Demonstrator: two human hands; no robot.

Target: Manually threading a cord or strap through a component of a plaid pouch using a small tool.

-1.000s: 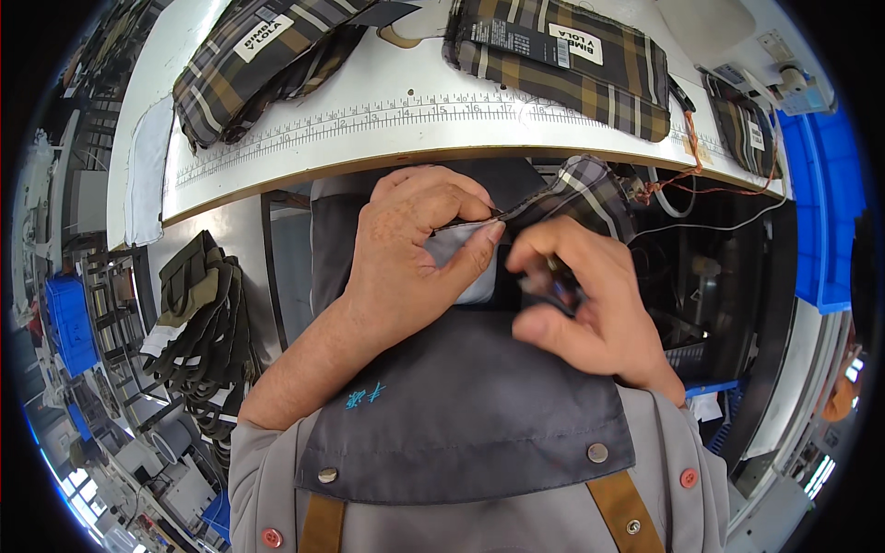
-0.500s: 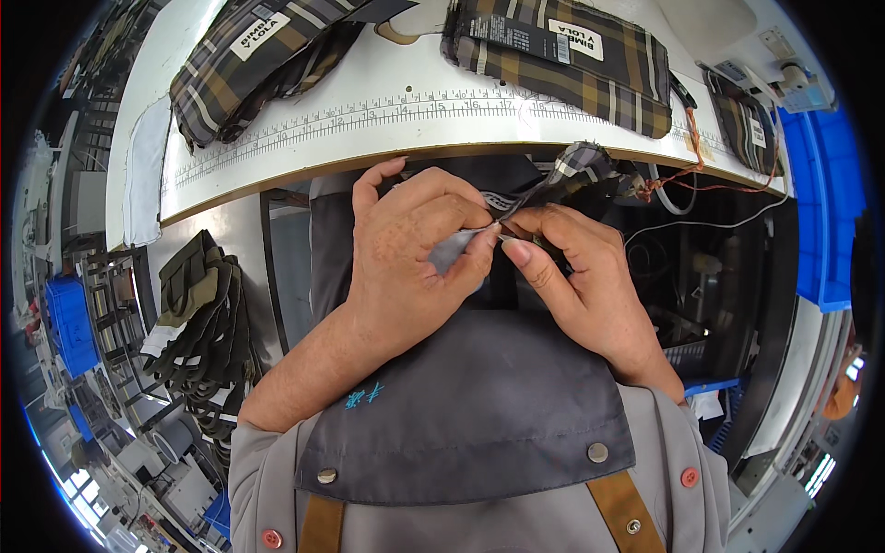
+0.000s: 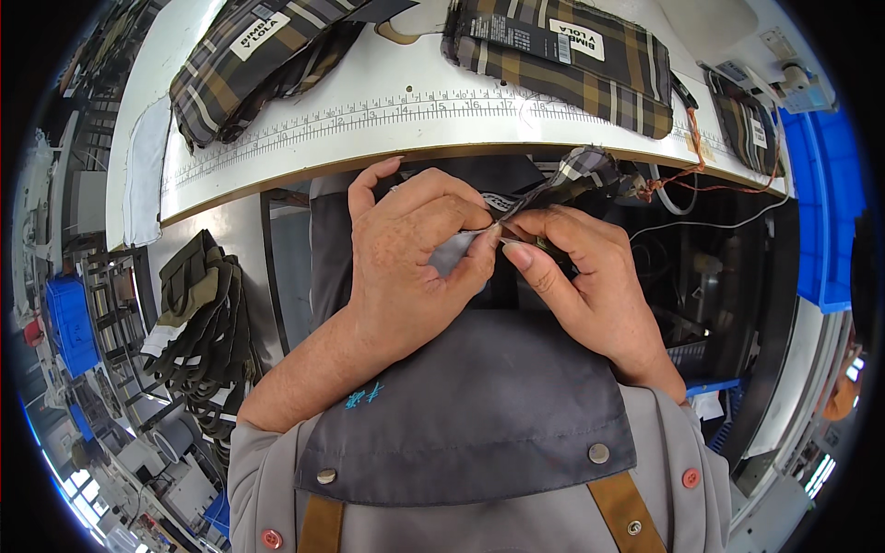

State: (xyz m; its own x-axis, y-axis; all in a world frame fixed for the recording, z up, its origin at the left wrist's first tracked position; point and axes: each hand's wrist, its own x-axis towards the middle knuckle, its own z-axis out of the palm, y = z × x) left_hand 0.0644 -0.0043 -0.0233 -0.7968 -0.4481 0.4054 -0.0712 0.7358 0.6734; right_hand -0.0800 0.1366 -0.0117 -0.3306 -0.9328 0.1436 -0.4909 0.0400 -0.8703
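Note:
Just in front of the table edge, above my dark apron (image 3: 470,405), my two hands meet over a plaid fabric piece (image 3: 585,172). Thumb and forefinger of my left hand (image 3: 410,235) pinch its edge, where a small printed label (image 3: 499,201) shows. My right hand (image 3: 581,272) pinches the same edge right beside it, thumb tip against the fingers. Whether a small tool sits between the right fingertips is hidden. The rest of the plaid piece sticks up behind my right fingers, toward the table.
Plaid fabric bundles (image 3: 562,64) with white labels lie on the white table (image 3: 304,152), which has a printed ruler scale. Orange threads (image 3: 693,147) hang over its right edge. Dark green fabric pieces (image 3: 207,313) hang at the left. A blue bin (image 3: 825,212) stands at the right.
Both hands keep their pinch in the same place. My right hand and wrist have shifted very slightly to the right; the fabric has barely moved.

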